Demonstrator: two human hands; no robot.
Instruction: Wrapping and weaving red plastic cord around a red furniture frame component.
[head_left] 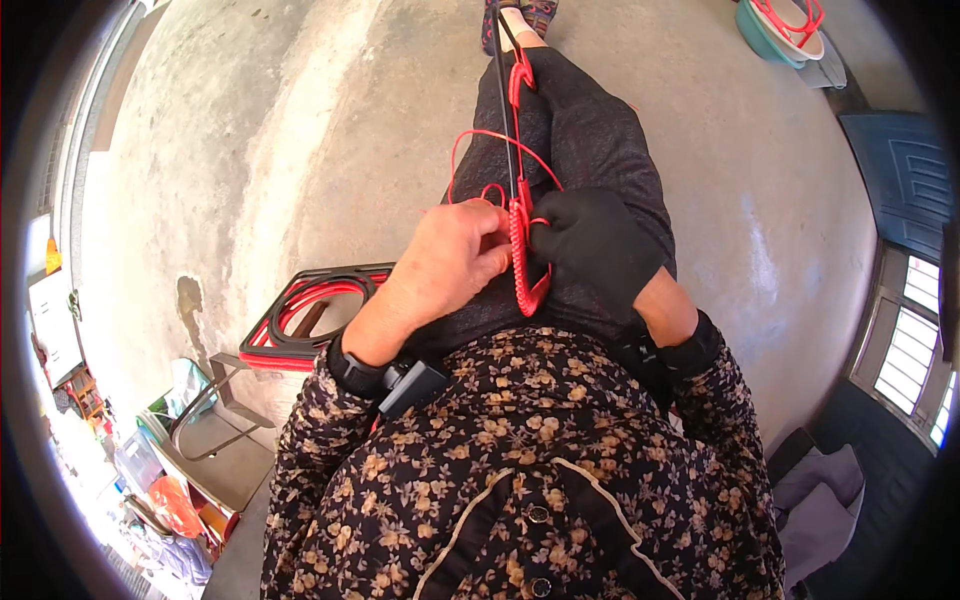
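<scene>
A thin black frame (511,165) stands nearly edge-on between my legs, its far end down by my shoes. Red cord (519,250) is wound in tight turns round its near, curved end. My bare left hand (448,258) closes its fingertips on the wound part from the left. On the other side, my right hand (598,240), in a black glove, is closed with a strand of the red cord at its fingers. A loose loop of cord arches above both hands. Another red-wrapped stretch (521,78) shows farther along the frame. My fingertips are partly hidden.
Left of my lap lies a stack of black and red square frames (268,357) with rounded openings. A green and white basin (768,42) with red pieces stands at the far right. Grey cloth (822,490) lies at lower right; clutter (175,505) fills the lower left.
</scene>
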